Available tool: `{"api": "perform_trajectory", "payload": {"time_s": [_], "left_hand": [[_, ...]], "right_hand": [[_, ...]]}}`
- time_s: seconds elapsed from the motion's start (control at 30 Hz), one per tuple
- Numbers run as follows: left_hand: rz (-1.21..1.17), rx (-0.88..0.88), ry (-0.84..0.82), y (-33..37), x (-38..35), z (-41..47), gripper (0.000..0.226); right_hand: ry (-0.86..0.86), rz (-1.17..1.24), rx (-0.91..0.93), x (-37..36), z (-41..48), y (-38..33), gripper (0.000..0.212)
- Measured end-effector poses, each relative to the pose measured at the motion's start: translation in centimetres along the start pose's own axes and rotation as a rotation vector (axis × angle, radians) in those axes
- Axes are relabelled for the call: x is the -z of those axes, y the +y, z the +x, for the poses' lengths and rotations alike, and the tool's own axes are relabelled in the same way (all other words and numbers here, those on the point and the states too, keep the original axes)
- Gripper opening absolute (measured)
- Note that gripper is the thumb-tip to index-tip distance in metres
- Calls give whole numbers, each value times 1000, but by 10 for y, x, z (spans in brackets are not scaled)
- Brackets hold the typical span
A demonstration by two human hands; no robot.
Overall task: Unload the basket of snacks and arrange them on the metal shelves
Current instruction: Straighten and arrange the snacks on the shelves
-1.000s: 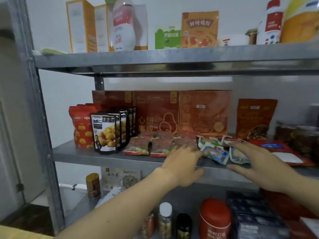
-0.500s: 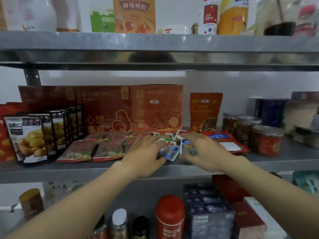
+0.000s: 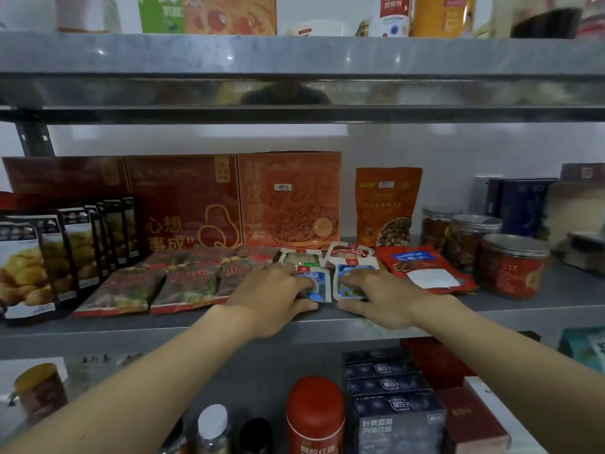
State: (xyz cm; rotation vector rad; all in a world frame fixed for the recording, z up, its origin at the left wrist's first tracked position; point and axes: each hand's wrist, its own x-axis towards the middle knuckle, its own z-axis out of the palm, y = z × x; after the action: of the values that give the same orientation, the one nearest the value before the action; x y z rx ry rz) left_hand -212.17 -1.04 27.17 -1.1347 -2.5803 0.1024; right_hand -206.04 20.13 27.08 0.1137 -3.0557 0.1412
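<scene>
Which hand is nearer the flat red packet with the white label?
Right. The right hand lies on a blue sachet just left of the flat red packet; the left hand is further left, on the neighbouring sachet.

The left hand (image 3: pixel 275 296) has moved off the brown pouches (image 3: pixel 193 286) to the left blue packet (image 3: pixel 319 285). The right hand (image 3: pixel 389 299) has closed in on the right blue packet (image 3: pixel 348 278). Each seemingly pinches its packet, and the two now lie side by side.

- Looking like a small shop or stockroom: metal shelves (image 3: pixel 327 57) rising in tiers, all carrying packaged food.
- Identical snack bags (image 3: pixel 77 253) standing in a row, red boxes (image 3: pixel 289 198) lining up behind.
- Jars (image 3: pixel 512 267) and stacked cartons (image 3: pixel 393 407) filling other spots.
</scene>
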Motion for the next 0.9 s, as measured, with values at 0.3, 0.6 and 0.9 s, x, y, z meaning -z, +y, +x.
{"api": "perform_trajectory", "payload": {"time_s": [0.3,0.6,0.9], "left_hand": [[-52,9,30,-4,-2,5,65],[-279,64,-3,2,3,64,40],[-265,64,-105,6,-14,102,32]], "right_hand": [[-3,13,45,0,3,11,62],[232,340,-75,11,10,15,62],[124,348,-239,19,67,33,49]]}}
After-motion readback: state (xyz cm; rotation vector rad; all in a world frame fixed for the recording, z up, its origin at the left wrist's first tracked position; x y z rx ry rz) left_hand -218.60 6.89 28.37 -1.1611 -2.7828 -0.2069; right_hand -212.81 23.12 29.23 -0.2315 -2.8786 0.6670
